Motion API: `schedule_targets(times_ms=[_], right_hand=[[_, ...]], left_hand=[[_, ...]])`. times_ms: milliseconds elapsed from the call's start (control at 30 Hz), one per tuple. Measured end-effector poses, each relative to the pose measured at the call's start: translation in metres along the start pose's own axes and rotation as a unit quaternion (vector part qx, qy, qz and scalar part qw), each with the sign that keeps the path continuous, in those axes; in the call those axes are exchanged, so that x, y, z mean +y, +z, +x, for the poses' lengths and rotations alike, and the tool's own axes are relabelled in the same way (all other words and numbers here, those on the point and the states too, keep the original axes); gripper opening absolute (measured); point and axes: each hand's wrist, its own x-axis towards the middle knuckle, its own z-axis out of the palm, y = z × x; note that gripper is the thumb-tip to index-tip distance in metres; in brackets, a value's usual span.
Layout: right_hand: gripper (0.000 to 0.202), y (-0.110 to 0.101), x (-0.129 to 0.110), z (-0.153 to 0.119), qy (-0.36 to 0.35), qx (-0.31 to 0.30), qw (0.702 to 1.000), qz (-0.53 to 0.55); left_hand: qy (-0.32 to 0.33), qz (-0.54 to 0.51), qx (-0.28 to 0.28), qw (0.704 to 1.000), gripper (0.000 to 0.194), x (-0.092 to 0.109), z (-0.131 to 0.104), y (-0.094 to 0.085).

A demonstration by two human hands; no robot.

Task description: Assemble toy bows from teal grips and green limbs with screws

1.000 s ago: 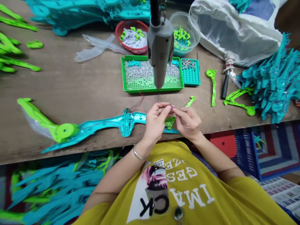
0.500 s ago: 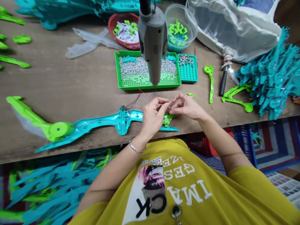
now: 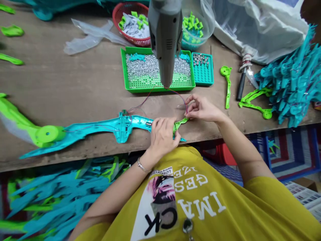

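Note:
A long turquoise bow-shaped plastic shell [image 3: 87,129] lies along the front of the table, with a lime-green curved arm [image 3: 25,129] at its left end. My left hand [image 3: 164,135] is closed over its right part and hides what lies under the palm. From beneath that hand a short green plastic piece [image 3: 178,125] sticks out to the right. My right hand [image 3: 203,108] pinches thin red and blue wires [image 3: 181,97], close to the tip of that green piece. These wires arch over from a small circuit board [image 3: 124,112] on the shell.
An electric screwdriver [image 3: 166,50] hangs over a green tray of screws [image 3: 157,87]. Beside it are a teal tray [image 3: 202,78], a red basket [image 3: 140,41] and a clear tub [image 3: 198,36]. Turquoise shells [image 3: 291,80] are piled right, near a black-handled tool [image 3: 241,86].
My hands have moved apart: the left has come down onto the shell, the right has shifted slightly right with the wires. The wires now arch higher, and the shell has slid left in view.

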Motion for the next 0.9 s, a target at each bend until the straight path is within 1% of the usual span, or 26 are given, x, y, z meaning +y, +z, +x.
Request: schedule_targets(times_ms=[100,167,300,533,700,900], right_hand=[[0.041,0.008,0.0,0.0,-0.051,-0.011,0.997,-0.049],[0.04,0.012,0.0,0.001,-0.069,-0.022,0.993,-0.095],[0.039,0.016,-0.001,0.001,-0.07,-0.03,0.984,-0.163],[0.032,0.017,-0.012,0.0,-0.075,-0.036,0.962,-0.262],[0.033,0.019,-0.018,0.0,-0.08,-0.052,0.95,-0.296],[0.034,0.019,-0.017,0.003,-0.095,-0.075,0.933,-0.338]], left_hand=[[0.02,-0.009,-0.007,1.0,0.032,-0.012,-0.001,-0.009],[0.029,-0.013,-0.009,0.999,0.029,-0.016,-0.002,-0.011],[0.029,-0.013,-0.004,0.999,0.026,-0.017,-0.002,-0.011],[0.011,-0.018,-0.02,1.0,0.024,-0.017,-0.001,-0.01],[0.0,-0.027,-0.032,0.999,0.024,-0.016,-0.001,-0.01],[0.012,-0.011,-0.027,0.999,0.021,-0.017,-0.003,-0.009]])
